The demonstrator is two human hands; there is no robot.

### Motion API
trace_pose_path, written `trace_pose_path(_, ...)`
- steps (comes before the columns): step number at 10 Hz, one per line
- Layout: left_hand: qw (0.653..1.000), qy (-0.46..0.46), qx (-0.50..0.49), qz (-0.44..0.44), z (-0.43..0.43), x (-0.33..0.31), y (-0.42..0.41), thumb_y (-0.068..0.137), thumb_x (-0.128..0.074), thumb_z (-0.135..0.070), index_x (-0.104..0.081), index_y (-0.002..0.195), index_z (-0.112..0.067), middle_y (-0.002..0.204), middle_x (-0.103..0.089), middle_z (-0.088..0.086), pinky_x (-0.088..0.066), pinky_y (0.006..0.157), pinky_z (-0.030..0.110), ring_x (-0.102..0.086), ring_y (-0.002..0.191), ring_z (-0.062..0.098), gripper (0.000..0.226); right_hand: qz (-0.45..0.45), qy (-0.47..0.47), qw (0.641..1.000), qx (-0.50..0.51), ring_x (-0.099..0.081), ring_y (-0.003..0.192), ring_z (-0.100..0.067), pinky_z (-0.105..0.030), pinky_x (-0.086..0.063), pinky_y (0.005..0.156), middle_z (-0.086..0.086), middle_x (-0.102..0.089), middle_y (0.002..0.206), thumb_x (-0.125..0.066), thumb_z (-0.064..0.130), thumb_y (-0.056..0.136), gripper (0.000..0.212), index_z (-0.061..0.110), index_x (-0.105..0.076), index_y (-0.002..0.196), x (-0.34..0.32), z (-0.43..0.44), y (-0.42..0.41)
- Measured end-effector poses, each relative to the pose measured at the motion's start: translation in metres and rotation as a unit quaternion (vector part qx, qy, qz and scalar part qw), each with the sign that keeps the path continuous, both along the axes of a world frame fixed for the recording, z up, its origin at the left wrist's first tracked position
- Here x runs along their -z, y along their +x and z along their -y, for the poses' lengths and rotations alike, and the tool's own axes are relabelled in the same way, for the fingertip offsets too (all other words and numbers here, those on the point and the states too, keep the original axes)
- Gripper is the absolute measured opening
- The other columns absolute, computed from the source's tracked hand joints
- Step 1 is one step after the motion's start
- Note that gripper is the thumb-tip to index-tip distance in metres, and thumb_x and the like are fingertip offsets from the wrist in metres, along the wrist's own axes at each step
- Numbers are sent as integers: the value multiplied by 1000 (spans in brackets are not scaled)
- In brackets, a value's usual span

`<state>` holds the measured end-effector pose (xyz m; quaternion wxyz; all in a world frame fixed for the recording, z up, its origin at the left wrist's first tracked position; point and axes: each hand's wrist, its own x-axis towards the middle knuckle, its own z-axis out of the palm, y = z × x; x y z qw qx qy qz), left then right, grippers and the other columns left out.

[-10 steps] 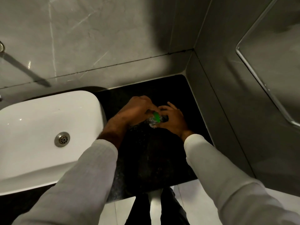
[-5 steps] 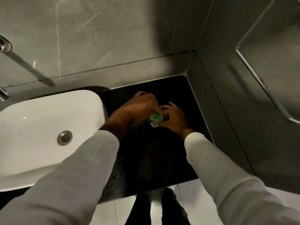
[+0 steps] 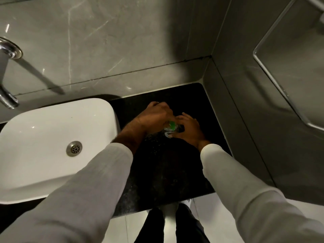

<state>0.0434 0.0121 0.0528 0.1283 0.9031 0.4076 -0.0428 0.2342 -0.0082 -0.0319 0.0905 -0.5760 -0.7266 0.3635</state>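
Two white sleeves (image 3: pixel 98 179) are reaching forward over a black countertop (image 3: pixel 163 169). The left hand (image 3: pixel 154 114), fingers curled, and the right hand (image 3: pixel 190 128), fingers curled with thumb underneath, are together gripping a small green-and-white object (image 3: pixel 171 127) low over the counter, right of a white basin (image 3: pixel 43 137). Beyond, a chrome tap (image 3: pixel 7 97) is projecting from the grey marble wall (image 3: pixel 114 41)
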Motion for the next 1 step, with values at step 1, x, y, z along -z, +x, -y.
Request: trace_pose_path(1, 998, 20, -43, -35, 8, -5, -6, 85, -67, -51, -34, 151, -40, 139, -52, 0, -33, 109, 51, -41, 133, 27, 75, 118, -12, 990, -76, -4, 164, -29, -65, -9, 129, 0, -23, 172, -88, 47, 72, 113, 25, -26, 164, -13, -1, -1)
